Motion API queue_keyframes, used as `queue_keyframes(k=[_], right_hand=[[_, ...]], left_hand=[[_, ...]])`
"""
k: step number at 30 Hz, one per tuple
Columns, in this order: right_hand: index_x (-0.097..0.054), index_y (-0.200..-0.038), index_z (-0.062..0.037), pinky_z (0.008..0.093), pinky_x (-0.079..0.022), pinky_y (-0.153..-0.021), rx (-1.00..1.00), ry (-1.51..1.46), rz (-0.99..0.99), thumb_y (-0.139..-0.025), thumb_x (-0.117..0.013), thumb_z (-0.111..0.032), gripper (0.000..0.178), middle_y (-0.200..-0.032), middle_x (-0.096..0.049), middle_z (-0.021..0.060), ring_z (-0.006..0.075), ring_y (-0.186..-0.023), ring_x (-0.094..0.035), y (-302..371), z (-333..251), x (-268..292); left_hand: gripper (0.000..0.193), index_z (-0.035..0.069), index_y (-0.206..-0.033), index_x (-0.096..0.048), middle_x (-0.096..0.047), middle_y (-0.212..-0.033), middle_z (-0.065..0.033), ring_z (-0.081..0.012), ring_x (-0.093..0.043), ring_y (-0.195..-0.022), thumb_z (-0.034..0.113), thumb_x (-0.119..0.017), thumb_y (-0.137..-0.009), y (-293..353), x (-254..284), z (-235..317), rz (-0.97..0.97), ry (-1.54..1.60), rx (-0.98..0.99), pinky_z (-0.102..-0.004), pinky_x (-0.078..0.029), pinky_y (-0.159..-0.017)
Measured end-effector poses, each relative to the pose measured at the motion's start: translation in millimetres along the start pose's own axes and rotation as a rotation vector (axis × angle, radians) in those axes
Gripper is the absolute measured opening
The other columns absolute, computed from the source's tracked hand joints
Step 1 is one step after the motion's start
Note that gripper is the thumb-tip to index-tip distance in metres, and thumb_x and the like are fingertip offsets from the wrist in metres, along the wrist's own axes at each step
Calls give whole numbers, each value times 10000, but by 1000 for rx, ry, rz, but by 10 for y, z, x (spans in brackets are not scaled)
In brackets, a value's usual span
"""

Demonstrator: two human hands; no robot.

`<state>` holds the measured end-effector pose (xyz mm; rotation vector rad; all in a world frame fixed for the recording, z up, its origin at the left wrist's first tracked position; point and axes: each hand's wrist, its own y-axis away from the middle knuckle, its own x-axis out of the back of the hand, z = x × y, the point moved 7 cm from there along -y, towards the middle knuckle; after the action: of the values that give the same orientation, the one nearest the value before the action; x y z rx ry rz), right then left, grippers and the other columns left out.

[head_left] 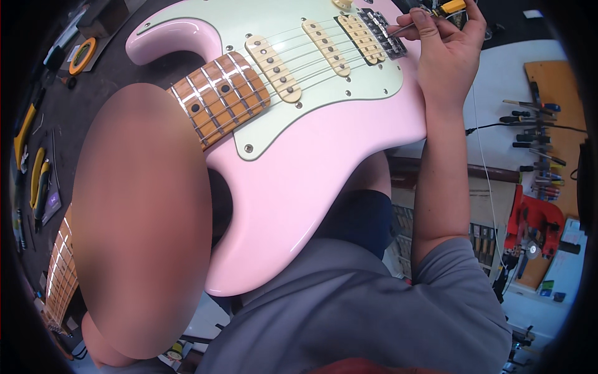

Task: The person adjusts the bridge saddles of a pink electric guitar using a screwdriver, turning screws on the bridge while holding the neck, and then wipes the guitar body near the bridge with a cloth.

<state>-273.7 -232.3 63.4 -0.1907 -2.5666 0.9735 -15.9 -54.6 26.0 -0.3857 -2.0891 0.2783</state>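
Note:
A pink electric guitar (293,206) with a pale green pickguard (374,81) lies face up across my lap and the bench. My right hand (445,53) is closed on a screwdriver (450,8) with a yellow handle. Its thin shaft is pinched between thumb and fingers and reaches to the metal bridge (383,34), among the string saddles. My right wrist rests by the body's edge. A blurred oval covers the middle of the maple neck (224,93) and my left hand, so its fingers are hidden. Only part of my left arm (106,343) shows below.
On the dark bench at left lie yellow-handled pliers (40,181) and an orange tape roll (82,56). To the right, a wooden tool board (564,156) holds several screwdrivers beside a red vise-like tool (539,224). A thin white cord (486,162) hangs near my right arm.

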Motion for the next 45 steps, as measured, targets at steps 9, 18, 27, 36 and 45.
queue_keyframes(k=[9, 18, 27, 36, 45], right_hand=[[-341, -1536, -29, 268, -588, -669, -14, 3, 18, -1018, -602, 62, 588, -786, -693, 106, 181, -700, -720, -9, -2, 13], [-340, -1512, -26, 264, -582, -703, -2, 15, 27, -1018, -584, 75, 560, -799, -692, 110, 174, -715, -723, 37, -59, -20], [-313, -1537, -96, 256, -562, -661, -7, 109, -75, -1026, -581, 66, 599, -802, -692, 84, 136, -701, -693, 32, -23, 10], [-273, -1558, -99, 241, -538, -665, 18, 70, -95, -1080, -481, 49, 542, -795, -637, 71, 123, -691, -637, -40, 62, -80], [-232, -1575, -103, 241, -543, -674, 5, 21, -161, -1099, -441, 32, 537, -804, -618, 70, 127, -703, -635, -51, 70, -100]], left_hand=[[557, -44, -1500, -527, -651, -1426, -214, -390, -670, -1255, 29, -642, -960, -10, 2, 9, 0, -8, -12, -462, -525, -1109], [559, -51, -1499, -524, -654, -1418, -219, -386, -673, -1248, 31, -645, -959, -3, 10, -1, 1, -3, -17, -464, -526, -1109], [542, -48, -1502, -519, -650, -1424, -212, -385, -669, -1261, 32, -635, -979, -1, -22, 16, 16, -14, -29, -465, -523, -1114], [526, -53, -1495, -524, -654, -1420, -210, -378, -671, -1260, 22, -618, -984, -11, 3, -6, -9, -44, -44, -459, -527, -1105], [512, -52, -1483, -544, -666, -1405, -209, -381, -684, -1239, 24, -622, -982, 13, 2, -15, 26, -36, -38, -448, -544, -1084]])
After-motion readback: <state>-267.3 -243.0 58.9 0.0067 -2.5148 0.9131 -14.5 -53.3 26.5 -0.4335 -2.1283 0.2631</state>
